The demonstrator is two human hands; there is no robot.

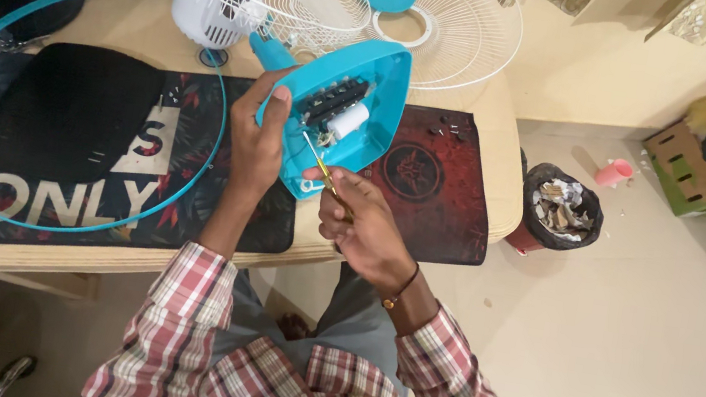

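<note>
My left hand [255, 138] grips the left edge of a turquoise fan base housing [380, 99], tilted up with its open underside toward me. Inside it show a black switch block [334, 99] and a white cylinder-shaped part [348, 120]. My right hand [360, 224] holds a thin screwdriver [322, 166] with a yellow shaft, its tip pressed into the housing near the lower left corner. The white fan motor [209, 8] and white wire guard [443, 16] sit on the table just behind the housing.
A wooden table [80, 254] carries a dark printed mat [429, 192], a turquoise ring [56, 222], a black fan blade [65, 110] and small screws [447, 130]. On the floor at right stand a full black bin [561, 208], a pink cup [612, 172] and a cardboard box [684, 166].
</note>
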